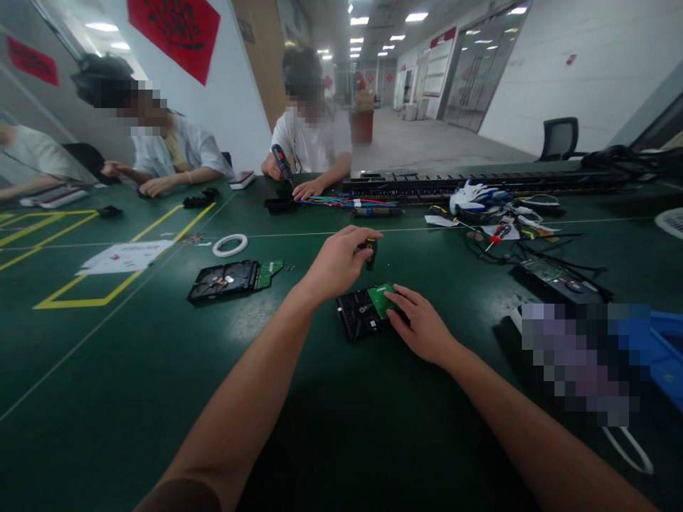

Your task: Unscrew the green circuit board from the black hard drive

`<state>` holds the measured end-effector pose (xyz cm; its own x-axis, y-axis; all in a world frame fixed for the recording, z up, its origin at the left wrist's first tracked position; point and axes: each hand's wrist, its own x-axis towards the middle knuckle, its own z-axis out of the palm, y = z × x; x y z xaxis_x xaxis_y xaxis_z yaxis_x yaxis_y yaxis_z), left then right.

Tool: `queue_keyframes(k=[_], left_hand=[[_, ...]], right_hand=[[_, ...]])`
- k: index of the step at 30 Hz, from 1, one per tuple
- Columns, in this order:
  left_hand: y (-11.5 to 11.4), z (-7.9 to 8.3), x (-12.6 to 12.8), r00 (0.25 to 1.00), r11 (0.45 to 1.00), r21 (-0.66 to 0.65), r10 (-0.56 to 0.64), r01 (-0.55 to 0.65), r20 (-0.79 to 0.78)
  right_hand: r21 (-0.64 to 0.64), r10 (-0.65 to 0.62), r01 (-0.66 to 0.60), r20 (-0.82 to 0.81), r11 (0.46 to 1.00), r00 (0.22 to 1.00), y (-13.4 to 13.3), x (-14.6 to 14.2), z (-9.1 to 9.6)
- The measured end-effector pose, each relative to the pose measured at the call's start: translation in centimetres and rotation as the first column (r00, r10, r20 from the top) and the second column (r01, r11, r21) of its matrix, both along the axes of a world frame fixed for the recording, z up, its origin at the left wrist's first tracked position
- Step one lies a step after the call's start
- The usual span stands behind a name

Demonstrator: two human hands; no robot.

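Observation:
A black hard drive (358,316) with a green circuit board (380,299) on top lies on the green table in front of me. My left hand (337,262) is closed round a small screwdriver (369,254) with a black and yellow handle, held upright with its tip down on the board. My right hand (421,325) rests on the drive's right side, its fingers pressed on the green board's edge.
A second hard drive (228,279) with its green board swung aside lies to the left, near a white tape ring (230,245) and papers (124,257). Two people sit across the table; one holds an electric screwdriver (280,163). Cables, tools and gloves (477,197) crowd the right.

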<state>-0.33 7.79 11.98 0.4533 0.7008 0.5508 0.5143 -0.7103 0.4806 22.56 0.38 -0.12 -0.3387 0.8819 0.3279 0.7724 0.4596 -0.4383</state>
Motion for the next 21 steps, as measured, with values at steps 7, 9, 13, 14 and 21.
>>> queue_keyframes(k=[7,9,13,14,21], left_hand=[[-0.10,0.09,0.00,1.000,1.000,-0.017,0.013,-0.013,0.005],[-0.12,0.06,0.02,0.999,0.999,-0.006,0.039,-0.039,-0.004],[-0.13,-0.08,0.07,0.981,0.983,0.065,0.179,-0.174,-0.080],[-0.14,-0.11,0.08,0.972,0.974,0.089,0.216,-0.207,-0.098],[-0.29,-0.10,0.33,0.979,0.980,0.083,0.187,-0.181,-0.076]], right_hand=[[0.007,0.004,-0.004,0.008,1.000,1.000,0.07,0.14,-0.36],[0.010,0.008,-0.009,0.005,1.000,1.000,0.07,0.12,-0.32],[0.005,0.006,-0.006,-0.009,1.000,1.000,0.04,0.05,-0.07],[0.002,0.005,-0.005,-0.007,1.000,1.000,0.03,0.04,-0.03],[0.002,0.000,0.000,-0.001,1.000,1.000,0.06,0.08,-0.24]])
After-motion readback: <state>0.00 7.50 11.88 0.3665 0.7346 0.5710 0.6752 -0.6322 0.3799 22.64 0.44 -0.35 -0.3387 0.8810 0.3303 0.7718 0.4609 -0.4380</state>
